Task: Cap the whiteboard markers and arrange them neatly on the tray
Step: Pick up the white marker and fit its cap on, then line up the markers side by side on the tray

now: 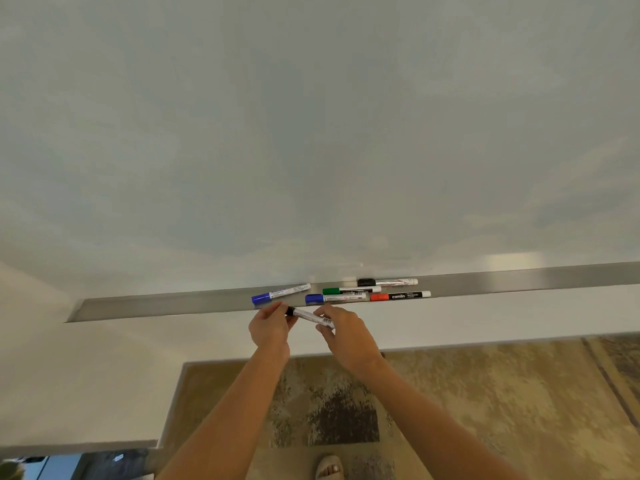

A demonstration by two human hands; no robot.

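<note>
A black marker [307, 315] is held just below the metal tray [166, 304], between both hands. My left hand [270, 327] pinches its black cap end. My right hand [343, 332] grips the barrel's other end. Several capped markers lie on the tray: a blue one [280, 293] tilted at the left, a second blue one [334, 298], a green one [351, 291], a black one [387, 282] at the back, and a red one [400, 296] at the right.
The whiteboard [311, 133] rises above the tray. Below are a pale wall [104, 375] and a patterned carpet [450, 410]. A sandalled foot [329, 467] shows at the bottom edge.
</note>
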